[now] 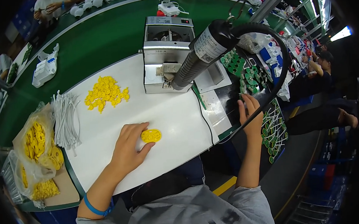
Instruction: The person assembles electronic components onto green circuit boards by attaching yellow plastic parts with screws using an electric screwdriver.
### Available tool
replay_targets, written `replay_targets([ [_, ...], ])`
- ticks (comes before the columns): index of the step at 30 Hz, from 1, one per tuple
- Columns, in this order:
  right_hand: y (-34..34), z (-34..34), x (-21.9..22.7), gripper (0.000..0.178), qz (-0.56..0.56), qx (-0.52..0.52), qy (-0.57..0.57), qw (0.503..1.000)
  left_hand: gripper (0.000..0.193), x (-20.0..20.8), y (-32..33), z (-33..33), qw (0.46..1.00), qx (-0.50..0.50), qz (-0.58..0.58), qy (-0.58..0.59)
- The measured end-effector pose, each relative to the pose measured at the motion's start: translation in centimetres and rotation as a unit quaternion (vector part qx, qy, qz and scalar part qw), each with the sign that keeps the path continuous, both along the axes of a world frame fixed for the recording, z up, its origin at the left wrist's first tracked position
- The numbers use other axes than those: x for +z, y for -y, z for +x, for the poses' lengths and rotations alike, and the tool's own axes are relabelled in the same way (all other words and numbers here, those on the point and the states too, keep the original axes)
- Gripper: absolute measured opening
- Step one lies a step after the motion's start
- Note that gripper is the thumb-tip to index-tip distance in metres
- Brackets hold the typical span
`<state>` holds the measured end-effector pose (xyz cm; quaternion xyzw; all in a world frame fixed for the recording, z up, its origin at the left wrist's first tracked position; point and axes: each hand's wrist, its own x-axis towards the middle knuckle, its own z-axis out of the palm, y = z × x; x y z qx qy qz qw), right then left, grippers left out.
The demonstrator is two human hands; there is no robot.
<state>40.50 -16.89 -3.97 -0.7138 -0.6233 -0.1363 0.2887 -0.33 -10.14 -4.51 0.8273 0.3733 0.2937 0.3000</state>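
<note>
My left hand [128,147] is closed round the side of a yellow oval plastic part [151,135], thumb and fingertips at its edges, on the white work sheet [176,130]. My right hand [251,112] reaches out to the right, thumb and fingers bent together at the near end of the small green circuit boards [250,78]. What lies between those fingertips is too small to make out. Small yellow plastic pieces [105,92] form a loose pile beyond my left hand. A bundle of white cable ties or wires [65,122] lies to their left.
A metal machine [155,70] stands at the back of the sheet, with a black flexible hose [193,62] beside it. Bags of yellow parts [36,144] sit at the left. Wired round green boards [273,133] hang near my right forearm. Several people work beyond.
</note>
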Motion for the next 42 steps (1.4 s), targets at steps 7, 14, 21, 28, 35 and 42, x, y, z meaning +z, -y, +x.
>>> replay_targets([
  [7,-1.2,-0.9,-0.7,0.018,0.068,0.034,0.138,0.987,0.060,-0.4,-0.1,-0.9,1.000,-0.010,0.011,0.017],
  [14,-0.3,-2.5,0.2,0.018,-0.026,0.064,0.155,0.986,0.061,-0.4,0.2,-2.0,1.000,-0.011,-0.008,0.009],
  [21,0.9,-2.6,-0.2,0.019,0.053,0.083,-0.027,0.995,0.059,-0.2,0.8,-3.0,1.000,-0.018,0.002,0.009],
  [28,7.4,-5.6,2.5,0.024,0.237,0.184,-0.627,0.719,0.056,-0.3,1.2,-4.3,1.000,-0.024,-0.002,0.010],
  [35,7.7,-16.9,4.8,0.026,0.012,0.478,-0.614,0.628,0.058,-0.8,1.3,-5.2,0.999,-0.033,0.005,0.017],
  [42,0.2,-23.9,2.3,0.036,-0.281,0.249,-0.612,0.696,0.072,-1.3,1.6,-5.7,0.998,-0.010,-0.035,0.044],
])
